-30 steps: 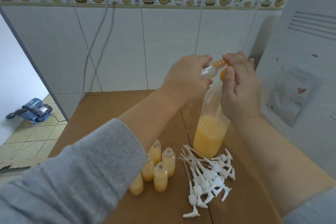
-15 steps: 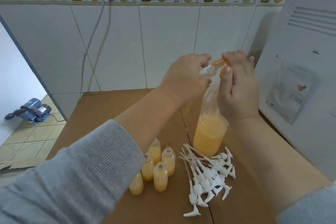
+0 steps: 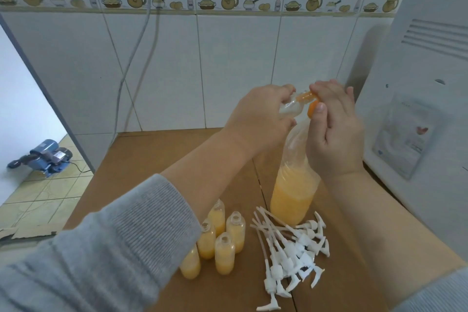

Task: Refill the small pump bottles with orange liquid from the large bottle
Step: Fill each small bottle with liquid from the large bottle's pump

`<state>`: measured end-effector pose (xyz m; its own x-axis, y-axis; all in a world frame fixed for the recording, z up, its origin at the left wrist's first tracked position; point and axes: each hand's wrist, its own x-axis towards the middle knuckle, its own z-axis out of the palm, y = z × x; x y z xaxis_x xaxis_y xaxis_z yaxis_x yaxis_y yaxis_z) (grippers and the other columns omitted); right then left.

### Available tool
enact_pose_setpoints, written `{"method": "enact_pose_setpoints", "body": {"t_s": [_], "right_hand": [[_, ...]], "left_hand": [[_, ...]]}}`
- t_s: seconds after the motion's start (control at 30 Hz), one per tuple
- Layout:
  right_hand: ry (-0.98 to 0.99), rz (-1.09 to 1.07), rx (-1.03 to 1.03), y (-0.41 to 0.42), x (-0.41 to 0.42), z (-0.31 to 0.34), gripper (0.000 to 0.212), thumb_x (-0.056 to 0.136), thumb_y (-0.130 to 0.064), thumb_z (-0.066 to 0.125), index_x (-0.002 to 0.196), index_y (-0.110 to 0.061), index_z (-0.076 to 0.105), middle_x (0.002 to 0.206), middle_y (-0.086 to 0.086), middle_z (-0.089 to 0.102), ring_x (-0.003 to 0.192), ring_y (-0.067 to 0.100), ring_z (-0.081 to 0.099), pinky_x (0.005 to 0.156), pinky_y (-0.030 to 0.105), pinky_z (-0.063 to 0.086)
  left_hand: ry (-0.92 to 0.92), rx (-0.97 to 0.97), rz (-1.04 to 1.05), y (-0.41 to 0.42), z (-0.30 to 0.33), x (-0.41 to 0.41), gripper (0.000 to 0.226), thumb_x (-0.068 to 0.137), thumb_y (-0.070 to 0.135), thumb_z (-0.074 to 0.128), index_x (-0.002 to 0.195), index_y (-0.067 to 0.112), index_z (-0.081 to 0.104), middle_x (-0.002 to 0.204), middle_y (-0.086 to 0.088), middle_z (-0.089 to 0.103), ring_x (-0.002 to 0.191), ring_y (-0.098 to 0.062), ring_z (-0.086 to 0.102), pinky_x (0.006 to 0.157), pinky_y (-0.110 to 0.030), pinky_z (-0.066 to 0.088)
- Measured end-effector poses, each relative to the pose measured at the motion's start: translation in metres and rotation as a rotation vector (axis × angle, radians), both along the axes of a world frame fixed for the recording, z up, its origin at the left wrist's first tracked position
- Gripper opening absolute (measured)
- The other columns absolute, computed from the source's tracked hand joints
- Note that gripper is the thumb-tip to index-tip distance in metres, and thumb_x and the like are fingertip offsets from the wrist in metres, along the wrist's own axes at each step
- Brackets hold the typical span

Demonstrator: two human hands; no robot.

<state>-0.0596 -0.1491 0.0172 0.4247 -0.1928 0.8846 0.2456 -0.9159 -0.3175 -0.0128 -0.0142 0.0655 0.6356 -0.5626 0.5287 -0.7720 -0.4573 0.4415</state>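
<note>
Now the left hand [image 3: 258, 119] pinches a small bottle [image 3: 291, 109] sideways, above the large bottle [image 3: 291, 195]. The right hand [image 3: 334, 132] grips the large bottle's orange top [image 3: 312, 109]. Hold both mouths close and squeeze slowly, I think. Five filled small bottles [image 3: 222, 240] stand left of the large bottle, pump tops [image 3: 291, 253] in front.

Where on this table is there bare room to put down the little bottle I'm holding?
Bare table lies left of the large bottle, behind the filled small bottles. More lies right of the pump tops, beside the white appliance. Near the bottles and pump tops it is crowded.
</note>
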Motion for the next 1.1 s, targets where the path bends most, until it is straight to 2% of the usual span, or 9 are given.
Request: {"method": "enact_pose_setpoints", "body": {"t_s": [0.2, 0.4, 0.5, 0.63, 0.73, 0.83, 0.93, 1.0, 1.1], "right_hand": [[0.017, 0.001, 0.028, 0.003, -0.007, 0.015, 0.047, 0.099, -0.026, 0.025, 0.124, -0.003, 0.058, 0.128, 0.011, 0.059, 0.132, 0.022, 0.041, 0.117, 0.021, 0.011], [-0.002, -0.019, -0.004, 0.002, -0.003, 0.003, 0.042, 0.098, -0.020, 0.029, 0.122, -0.001, 0.058, 0.126, 0.012, 0.059, 0.131, 0.023, 0.043, 0.118, 0.028, 0.016], [0.025, -0.020, 0.009, 0.002, -0.002, 0.000, 0.042, 0.098, -0.021, 0.029, 0.122, -0.002, 0.058, 0.126, 0.012, 0.059, 0.130, 0.025, 0.044, 0.118, 0.028, 0.016], [0.036, 0.007, 0.011, 0.001, -0.005, 0.014, 0.046, 0.099, -0.024, 0.026, 0.120, -0.002, 0.060, 0.124, 0.011, 0.061, 0.130, 0.024, 0.045, 0.117, 0.026, 0.015], [0.006, 0.010, 0.035, -0.001, -0.007, 0.021, 0.046, 0.100, -0.023, 0.026, 0.118, -0.001, 0.062, 0.122, 0.011, 0.063, 0.129, 0.024, 0.047, 0.116, 0.029, 0.019], [-0.009, -0.009, 0.010, -0.001, -0.005, 0.009, 0.041, 0.099, -0.017, 0.028, 0.119, -0.001, 0.060, 0.123, 0.012, 0.061, 0.127, 0.024, 0.046, 0.117, 0.027, 0.017], [0.006, 0.006, 0.013, -0.001, -0.001, 0.001, 0.040, 0.098, -0.016, 0.030, 0.118, 0.000, 0.060, 0.121, 0.013, 0.061, 0.125, 0.026, 0.048, 0.117, 0.028, 0.018], [0.029, 0.016, 0.032, 0.001, -0.002, 0.003, 0.042, 0.098, -0.019, 0.029, 0.119, -0.001, 0.060, 0.122, 0.013, 0.061, 0.126, 0.025, 0.048, 0.117, 0.028, 0.017], [0.102, 0.035, 0.056, 0.006, -0.009, 0.011, 0.044, 0.098, -0.025, 0.027, 0.123, -0.004, 0.058, 0.128, 0.009, 0.058, 0.130, 0.023, 0.044, 0.117, 0.029, 0.015]], "left_hand": [[-0.031, -0.016, 0.014, 0.002, 0.009, 0.000, 0.036, 0.078, 0.023, 0.071, 0.111, 0.016, 0.060, 0.101, 0.005, 0.062, 0.070, -0.009, 0.045, 0.068, -0.025, 0.039], [-0.014, -0.020, -0.001, -0.001, -0.001, -0.002, 0.046, 0.081, 0.021, 0.069, 0.125, 0.012, 0.057, 0.113, 0.000, 0.063, 0.095, -0.014, 0.055, 0.087, -0.026, 0.043], [0.019, -0.016, 0.008, -0.002, -0.005, -0.002, 0.045, 0.081, 0.021, 0.069, 0.125, 0.014, 0.057, 0.113, 0.001, 0.063, 0.091, -0.012, 0.052, 0.081, -0.019, 0.038], [0.005, -0.027, 0.028, 0.001, 0.007, -0.001, 0.033, 0.077, 0.021, 0.071, 0.107, 0.013, 0.061, 0.096, 0.002, 0.063, 0.073, -0.014, 0.048, 0.072, -0.030, 0.045], [-0.013, -0.043, 0.027, 0.000, 0.010, -0.002, 0.032, 0.077, 0.021, 0.072, 0.106, 0.013, 0.061, 0.095, 0.002, 0.063, 0.069, -0.012, 0.048, 0.070, -0.030, 0.045], [0.008, -0.070, 0.002, -0.002, 0.002, -0.004, 0.041, 0.078, 0.019, 0.070, 0.118, 0.013, 0.060, 0.106, 0.002, 0.064, 0.079, -0.012, 0.050, 0.078, -0.026, 0.044], [0.023, -0.053, -0.002, -0.001, -0.005, -0.003, 0.043, 0.080, 0.020, 0.070, 0.121, 0.011, 0.059, 0.110, 0.000, 0.064, 0.096, -0.017, 0.057, 0.087, -0.031, 0.046], [0.023, -0.047, 0.005, 0.000, -0.006, -0.002, 0.043, 0.080, 0.021, 0.070, 0.121, 0.012, 0.058, 0.110, 0.000, 0.064, 0.096, -0.017, 0.056, 0.087, -0.033, 0.045], [0.013, -0.053, 0.005, 0.003, -0.003, 0.000, 0.046, 0.080, 0.023, 0.069, 0.124, 0.015, 0.056, 0.113, 0.003, 0.062, 0.089, -0.009, 0.048, 0.083, -0.023, 0.040]]}}
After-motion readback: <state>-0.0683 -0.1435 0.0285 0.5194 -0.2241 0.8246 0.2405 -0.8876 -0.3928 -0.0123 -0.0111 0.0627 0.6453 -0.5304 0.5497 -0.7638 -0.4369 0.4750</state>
